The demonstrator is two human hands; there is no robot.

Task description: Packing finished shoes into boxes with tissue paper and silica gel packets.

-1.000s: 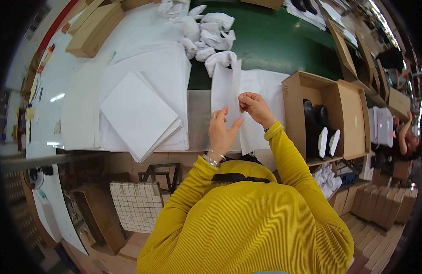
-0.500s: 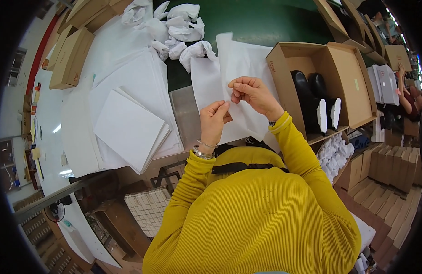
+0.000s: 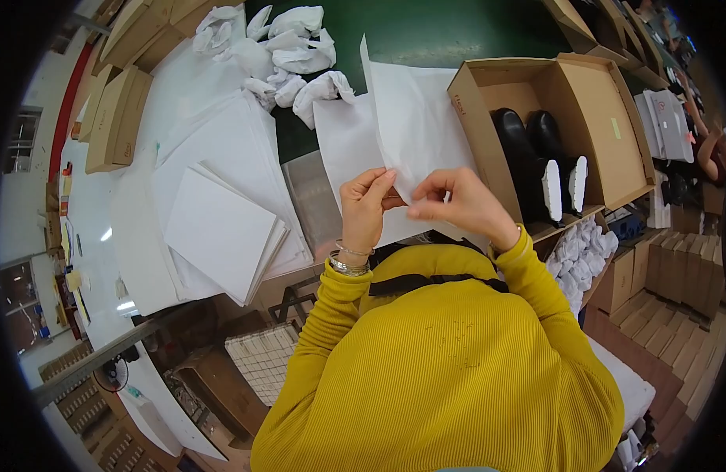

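One thin white paper sheet (image 3: 426, 114) in my head view, edge pinched by my bare left hand (image 3: 364, 208), my right hand (image 3: 465, 204) near it, grip too blurred to tell, sheet left of an open brown cardboard box (image 3: 474, 118)

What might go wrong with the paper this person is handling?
The thin white paper could crease or tear where the left hand pinches its edge. The right hand is blurred, so I can't tell if it has a grip; if not, the sheet might slip askew. The paper also lies right up by the open box with the black footwear, so a wide tug could perhaps catch there.
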